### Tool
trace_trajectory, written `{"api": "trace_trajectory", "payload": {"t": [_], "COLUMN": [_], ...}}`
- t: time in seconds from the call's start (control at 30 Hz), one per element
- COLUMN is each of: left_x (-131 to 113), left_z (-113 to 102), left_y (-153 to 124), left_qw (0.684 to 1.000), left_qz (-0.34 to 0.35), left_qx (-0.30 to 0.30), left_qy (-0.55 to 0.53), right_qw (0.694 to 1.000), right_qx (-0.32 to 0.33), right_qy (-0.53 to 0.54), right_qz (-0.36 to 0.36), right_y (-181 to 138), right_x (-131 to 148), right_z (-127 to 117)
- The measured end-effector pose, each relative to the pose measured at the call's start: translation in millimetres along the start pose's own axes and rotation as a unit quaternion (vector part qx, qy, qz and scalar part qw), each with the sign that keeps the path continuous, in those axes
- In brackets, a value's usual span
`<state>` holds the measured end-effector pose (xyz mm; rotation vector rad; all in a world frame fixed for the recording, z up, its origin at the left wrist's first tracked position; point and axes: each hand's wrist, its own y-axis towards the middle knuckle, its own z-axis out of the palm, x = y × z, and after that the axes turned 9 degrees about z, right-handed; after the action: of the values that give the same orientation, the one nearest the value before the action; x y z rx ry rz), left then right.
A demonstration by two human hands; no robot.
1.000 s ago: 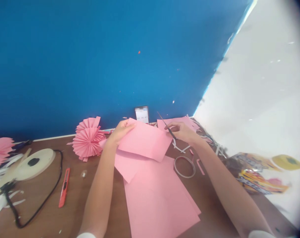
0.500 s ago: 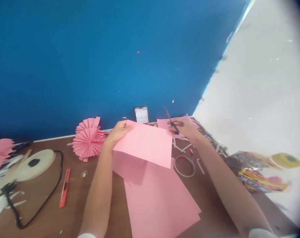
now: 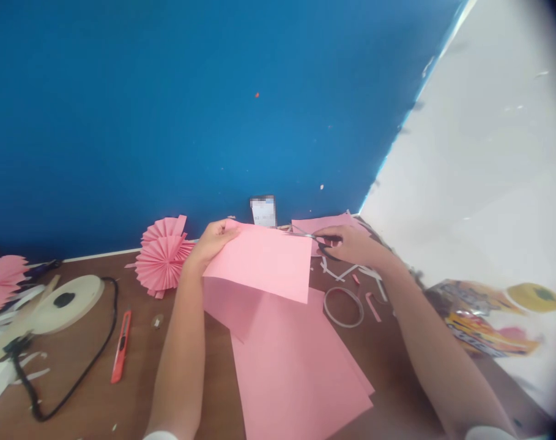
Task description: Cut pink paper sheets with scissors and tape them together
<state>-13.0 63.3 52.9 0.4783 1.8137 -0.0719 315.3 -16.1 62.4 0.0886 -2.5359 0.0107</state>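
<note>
My left hand [image 3: 212, 242] pinches the far left corner of a pink paper sheet [image 3: 262, 263] and holds it lifted off the table. My right hand [image 3: 351, 244] grips black-handled scissors [image 3: 315, 238], whose blades point left at the sheet's far right edge. More pink sheets [image 3: 296, 360] lie flat under the raised one, on the brown table [image 3: 89, 403].
Pink folded paper fans [image 3: 162, 256] stand by the blue wall, another [image 3: 1, 278] at far left. A red utility knife [image 3: 120, 346], a tape roll [image 3: 69, 298] with a black cord, a thin tape ring [image 3: 343, 307], paper strips and a colourful packet [image 3: 479, 318] lie around.
The scissors have swung from pointing up and away to lying level, blades at the raised sheet's edge. The sheet has been lifted a little and shifted left.
</note>
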Motion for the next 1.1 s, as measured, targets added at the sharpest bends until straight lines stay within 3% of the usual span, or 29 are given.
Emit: {"api": "trace_trajectory", "payload": {"t": [0.33, 1.1], "left_x": [1.6, 8.3], "left_z": [-2.1, -6.2], "left_y": [1.2, 2.5], "left_qw": [0.996, 0.998], "left_qz": [0.052, 0.044], "left_qx": [-0.023, -0.002], "left_qy": [0.065, 0.055], "right_qw": [0.996, 0.995], "right_qx": [0.074, 0.094], "right_qy": [0.03, 0.033], "right_qz": [-0.032, -0.018], "right_y": [-3.5, -4.6], "right_x": [3.5, 2.3], "right_z": [-1.7, -4.0]}}
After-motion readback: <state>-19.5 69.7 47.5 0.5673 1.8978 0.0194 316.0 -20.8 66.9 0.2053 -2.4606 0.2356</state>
